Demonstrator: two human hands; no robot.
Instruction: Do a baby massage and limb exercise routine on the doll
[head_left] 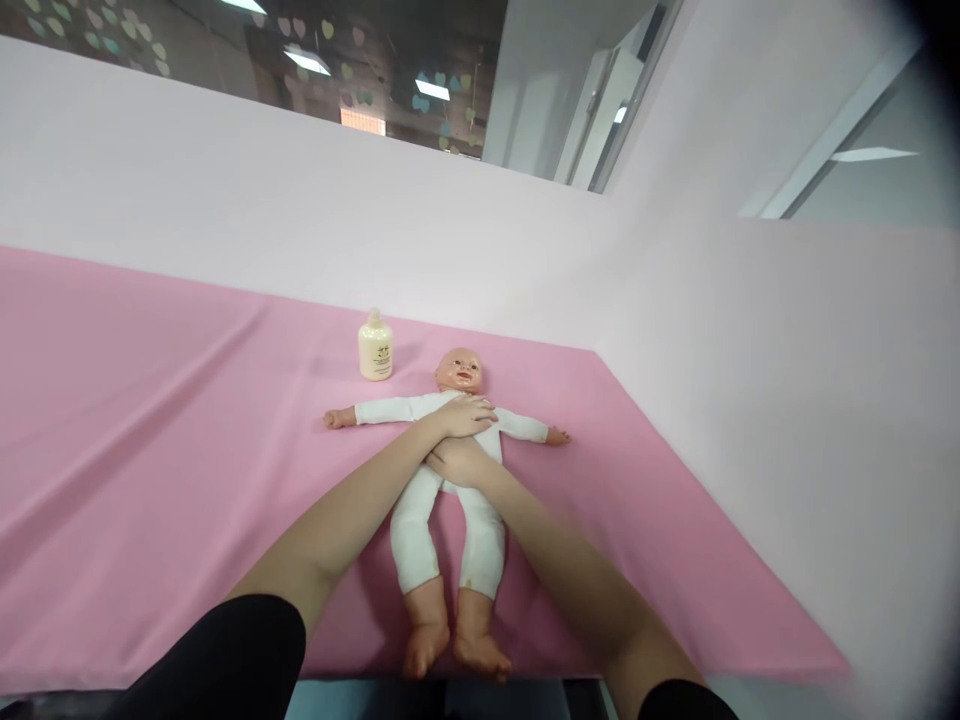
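A baby doll [420, 545] in a white bodysuit lies on its back on a pink cloth-covered table [150, 430], arms spread, bare feet toward me. My left hand [466, 415] rests flat on the doll's chest, fingers together and pointing right. My right hand [457, 462] lies flat on the doll's belly just below, fingers pointing left and partly tucked under my left wrist. Neither hand grips anything. A small cream lotion bottle [375, 346] stands upright behind the doll's right arm, near its head.
Pale pink partition walls [750, 380] close off the back and right sides of the table. The table's near edge [360, 680] runs just past the doll's feet. Glass panels and ceiling lights show above the back wall.
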